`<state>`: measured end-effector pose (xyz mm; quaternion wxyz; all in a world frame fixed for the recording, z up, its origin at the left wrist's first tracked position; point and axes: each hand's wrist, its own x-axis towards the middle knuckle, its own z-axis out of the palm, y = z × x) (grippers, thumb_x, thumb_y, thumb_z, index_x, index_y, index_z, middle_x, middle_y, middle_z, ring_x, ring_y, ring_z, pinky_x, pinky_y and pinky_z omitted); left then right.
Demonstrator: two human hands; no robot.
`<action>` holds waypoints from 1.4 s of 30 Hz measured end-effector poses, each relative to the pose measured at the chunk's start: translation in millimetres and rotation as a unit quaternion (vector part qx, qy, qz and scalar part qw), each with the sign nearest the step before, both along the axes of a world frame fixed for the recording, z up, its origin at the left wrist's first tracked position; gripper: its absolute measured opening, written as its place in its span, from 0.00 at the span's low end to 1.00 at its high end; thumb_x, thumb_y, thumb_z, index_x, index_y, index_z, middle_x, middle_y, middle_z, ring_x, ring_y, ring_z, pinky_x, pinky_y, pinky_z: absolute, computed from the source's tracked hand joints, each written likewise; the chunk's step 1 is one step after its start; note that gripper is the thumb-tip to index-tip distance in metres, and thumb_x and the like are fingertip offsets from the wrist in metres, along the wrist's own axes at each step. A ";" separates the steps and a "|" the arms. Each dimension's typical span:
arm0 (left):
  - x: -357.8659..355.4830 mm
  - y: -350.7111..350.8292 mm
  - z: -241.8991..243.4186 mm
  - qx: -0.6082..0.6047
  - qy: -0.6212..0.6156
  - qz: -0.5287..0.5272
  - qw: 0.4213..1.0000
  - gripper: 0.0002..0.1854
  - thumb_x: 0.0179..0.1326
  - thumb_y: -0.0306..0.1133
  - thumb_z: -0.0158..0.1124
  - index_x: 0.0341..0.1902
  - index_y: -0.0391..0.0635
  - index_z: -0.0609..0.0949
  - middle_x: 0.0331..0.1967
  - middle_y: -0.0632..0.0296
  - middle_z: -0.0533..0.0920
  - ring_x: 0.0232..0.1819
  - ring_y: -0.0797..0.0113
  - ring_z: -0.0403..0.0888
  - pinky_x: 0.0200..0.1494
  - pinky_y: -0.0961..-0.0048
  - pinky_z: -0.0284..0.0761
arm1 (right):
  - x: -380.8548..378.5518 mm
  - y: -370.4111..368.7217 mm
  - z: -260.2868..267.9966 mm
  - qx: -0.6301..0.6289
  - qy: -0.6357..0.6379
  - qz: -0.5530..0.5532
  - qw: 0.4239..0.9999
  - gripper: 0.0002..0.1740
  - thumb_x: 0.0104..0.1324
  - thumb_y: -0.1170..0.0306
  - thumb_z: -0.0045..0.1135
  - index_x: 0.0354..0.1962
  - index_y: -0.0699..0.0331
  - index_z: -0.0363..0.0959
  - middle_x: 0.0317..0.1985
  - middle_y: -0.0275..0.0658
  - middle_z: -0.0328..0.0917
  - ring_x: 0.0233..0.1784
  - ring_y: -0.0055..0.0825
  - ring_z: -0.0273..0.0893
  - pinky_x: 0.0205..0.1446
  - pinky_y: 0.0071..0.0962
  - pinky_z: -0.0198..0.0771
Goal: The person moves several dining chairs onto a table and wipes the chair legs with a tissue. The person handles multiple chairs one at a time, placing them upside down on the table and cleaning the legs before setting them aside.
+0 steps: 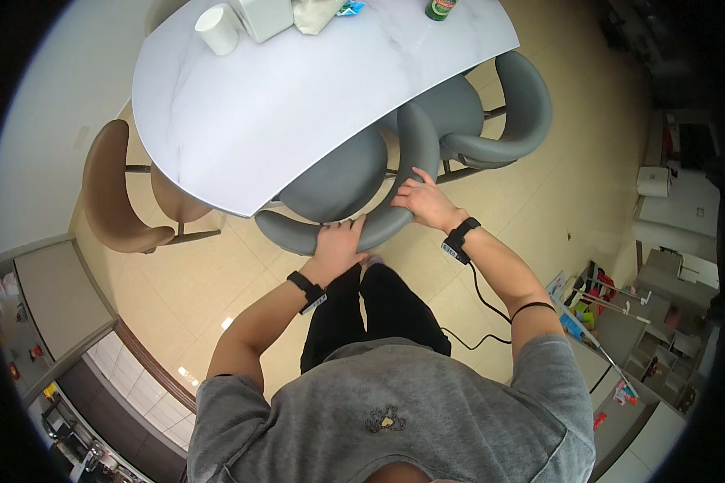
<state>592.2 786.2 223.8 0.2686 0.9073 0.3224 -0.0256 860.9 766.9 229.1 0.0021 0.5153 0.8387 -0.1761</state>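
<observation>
Both of my hands are on the curved backrest of a grey upholstered chair. My left hand lies over the top edge of the backrest, its fingers curled across it. Farther right along the same backrest, my right hand rests with its fingers over the edge and the thumb side raised. The round seat of this chair sits partly under a white marble-patterned table. Each wrist wears a black strap with a small device, and a black cable runs from the right one.
A second grey chair stands to the right, close to the held one. A brown chair is at the table's left end. On the table are a white cup, a white box and a green bottle. Cabinets line the lower left.
</observation>
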 end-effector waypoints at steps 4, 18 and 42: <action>3.5 -9.3 -15.6 -0.015 0.042 -0.006 0.999 0.35 0.44 0.45 0.74 0.56 0.43 0.74 0.37 0.52 0.82 0.38 0.52 0.83 0.39 0.61 0.78 | 0.6 -13.9 -2.9 0.008 0.021 -0.003 1.000 0.22 0.40 0.65 0.73 0.37 0.50 0.79 0.36 0.26 0.77 0.51 0.26 0.72 0.74 0.48 0.47; -5.4 -129.5 -4.2 -0.033 -0.048 -0.013 0.998 0.26 0.46 0.32 0.68 0.53 0.48 0.78 0.34 0.53 0.84 0.36 0.52 0.82 0.40 0.59 0.78 | -0.8 -189.6 7.4 0.040 0.113 -0.193 0.974 0.36 0.45 0.66 0.74 0.55 0.50 0.70 0.55 0.38 0.69 0.62 0.36 0.65 0.73 0.52 0.48; -72.5 -111.8 61.3 -0.100 -0.049 -0.106 0.988 0.26 0.45 0.37 0.73 0.52 0.51 0.80 0.39 0.60 0.85 0.41 0.57 0.83 0.42 0.66 0.79 | -126.1 -267.5 -209.7 -0.146 0.886 -0.439 0.002 0.24 0.73 0.57 0.44 0.54 0.67 0.72 0.52 0.47 0.77 0.61 0.38 0.71 0.64 0.40 0.68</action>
